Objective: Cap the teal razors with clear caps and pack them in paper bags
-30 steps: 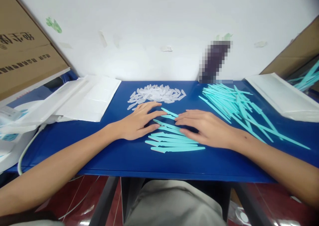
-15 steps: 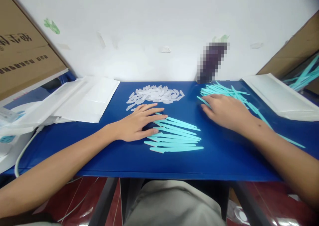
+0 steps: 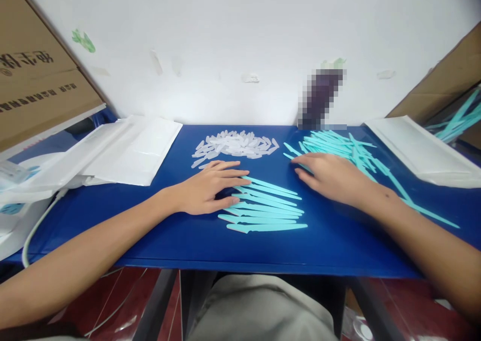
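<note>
My left hand (image 3: 208, 188) lies flat with fingers spread, its fingertips on the left ends of a fanned row of turquoise eyebrow razors (image 3: 268, 212). Over at the right, my right hand (image 3: 325, 175) has its thumb and fingers closed around an eyebrow razor (image 3: 287, 156) whose tip pokes out past them. Exactly how many razors it grips is hidden. Behind that hand spreads a loose pile of the same razors (image 3: 330, 143). Small translucent white blade covers (image 3: 236, 144) are heaped beyond my left hand.
White padded envelopes (image 3: 128, 150) lie on the left, and another envelope (image 3: 421, 153) on the right. A cardboard box (image 3: 41, 65) leans at the left; a box at the right edge holds more turquoise razors (image 3: 462, 115). A white cable (image 3: 35, 230) runs down the blue table (image 3: 180, 248).
My right hand has shifted left and slightly toward me, drawing razor tips out from the pile. My left hand has stayed almost in place on the row.
</note>
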Motion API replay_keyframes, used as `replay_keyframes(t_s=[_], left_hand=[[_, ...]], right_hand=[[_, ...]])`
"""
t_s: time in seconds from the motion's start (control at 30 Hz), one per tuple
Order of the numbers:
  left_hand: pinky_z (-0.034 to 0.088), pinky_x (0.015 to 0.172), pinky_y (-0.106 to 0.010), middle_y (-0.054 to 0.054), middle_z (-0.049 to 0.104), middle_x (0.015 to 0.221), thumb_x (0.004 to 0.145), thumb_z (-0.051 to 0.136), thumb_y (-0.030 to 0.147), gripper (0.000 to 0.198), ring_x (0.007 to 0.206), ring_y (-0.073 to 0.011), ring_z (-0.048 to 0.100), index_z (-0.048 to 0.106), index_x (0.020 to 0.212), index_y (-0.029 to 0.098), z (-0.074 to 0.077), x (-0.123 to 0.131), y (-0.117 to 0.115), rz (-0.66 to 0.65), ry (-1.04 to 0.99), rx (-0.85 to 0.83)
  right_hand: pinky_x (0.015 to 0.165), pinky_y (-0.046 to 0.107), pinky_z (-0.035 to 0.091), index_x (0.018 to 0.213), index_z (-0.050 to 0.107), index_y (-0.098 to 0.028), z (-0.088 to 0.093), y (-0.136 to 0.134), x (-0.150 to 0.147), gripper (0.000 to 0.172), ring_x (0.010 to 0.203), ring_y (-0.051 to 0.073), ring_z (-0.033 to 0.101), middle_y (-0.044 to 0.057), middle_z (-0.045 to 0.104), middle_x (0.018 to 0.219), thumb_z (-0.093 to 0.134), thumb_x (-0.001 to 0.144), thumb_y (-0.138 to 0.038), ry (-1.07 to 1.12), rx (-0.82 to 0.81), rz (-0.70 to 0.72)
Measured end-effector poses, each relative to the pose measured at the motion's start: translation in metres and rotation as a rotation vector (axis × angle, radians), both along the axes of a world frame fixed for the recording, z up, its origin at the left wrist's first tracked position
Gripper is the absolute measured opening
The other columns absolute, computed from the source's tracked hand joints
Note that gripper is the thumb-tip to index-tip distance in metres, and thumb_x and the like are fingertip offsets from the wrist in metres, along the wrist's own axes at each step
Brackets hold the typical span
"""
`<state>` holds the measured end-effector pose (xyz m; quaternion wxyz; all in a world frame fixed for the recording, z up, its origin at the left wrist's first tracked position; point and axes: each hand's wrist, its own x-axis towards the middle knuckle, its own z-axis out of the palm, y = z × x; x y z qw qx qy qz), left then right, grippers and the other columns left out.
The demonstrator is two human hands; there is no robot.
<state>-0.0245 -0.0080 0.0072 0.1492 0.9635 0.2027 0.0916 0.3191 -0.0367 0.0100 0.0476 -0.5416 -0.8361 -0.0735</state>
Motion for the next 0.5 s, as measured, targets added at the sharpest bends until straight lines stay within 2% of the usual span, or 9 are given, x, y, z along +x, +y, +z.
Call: replay_keyframes(t_s=[0.17,0.27,0.4,0.5], left_hand=[[0.026,0.126,-0.060,-0.006,0.045,0.164,0.106,0.053,0.048,0.048,0.157,-0.0376,0.030,0.056,0.150,0.029,-0.001,0.000,0.000,-0.002,-0.006,0.001],[0.025,0.127,-0.059,-0.005,0.045,0.164,0.106,0.052,0.048,0.049,0.158,-0.0367,0.029,0.055,0.151,0.028,-0.001,0.000,0.001,-0.001,0.002,0.002],[0.026,0.126,-0.058,-0.005,0.044,0.165,0.107,0.050,0.048,0.048,0.158,-0.0355,0.028,0.055,0.151,0.027,0.000,-0.001,0.001,-0.006,0.009,0.017],[0.028,0.126,-0.057,-0.004,0.046,0.163,0.107,0.050,0.045,0.046,0.158,-0.0345,0.030,0.057,0.148,0.026,0.000,-0.001,0.000,-0.010,0.007,0.025]], right_hand=[[0.086,0.042,0.058,0.128,0.071,-0.013,-0.008,0.005,0.005,0.042,0.116,0.033,0.069,0.017,0.070,0.134,0.045,0.102,-0.030,0.034,0.054,0.026],[0.089,0.043,0.057,0.123,0.074,-0.012,-0.008,0.007,0.004,0.039,0.109,0.031,0.071,0.016,0.074,0.124,0.044,0.101,-0.025,0.045,0.006,0.032],[0.084,0.042,0.057,0.120,0.076,-0.014,-0.006,0.003,-0.003,0.037,0.099,0.030,0.071,0.015,0.076,0.111,0.046,0.101,-0.025,0.048,-0.007,0.090],[0.083,0.043,0.058,0.127,0.073,-0.013,-0.009,0.000,-0.005,0.039,0.103,0.031,0.071,0.017,0.074,0.116,0.046,0.102,-0.027,0.054,0.042,0.103]])
